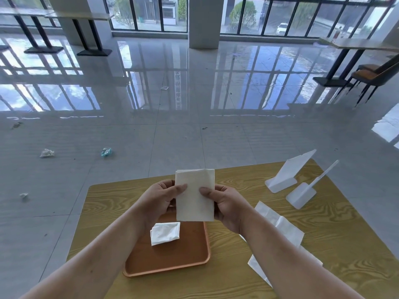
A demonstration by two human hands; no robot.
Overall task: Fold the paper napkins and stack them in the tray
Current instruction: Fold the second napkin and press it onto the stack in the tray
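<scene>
I hold a white paper napkin, folded into an upright rectangle, in the air above the far end of the orange tray. My left hand pinches its left edge and my right hand pinches its right edge, thumbs on the front. One folded white napkin lies in the tray under my left wrist. More unfolded white napkins lie flat on the wooden table to the right of the tray, partly hidden by my right forearm.
Two clear plastic sign stands stand at the table's far right. Beyond the table's far edge is shiny tiled floor with scraps of litter. Other tables and a chair stand far off near the windows.
</scene>
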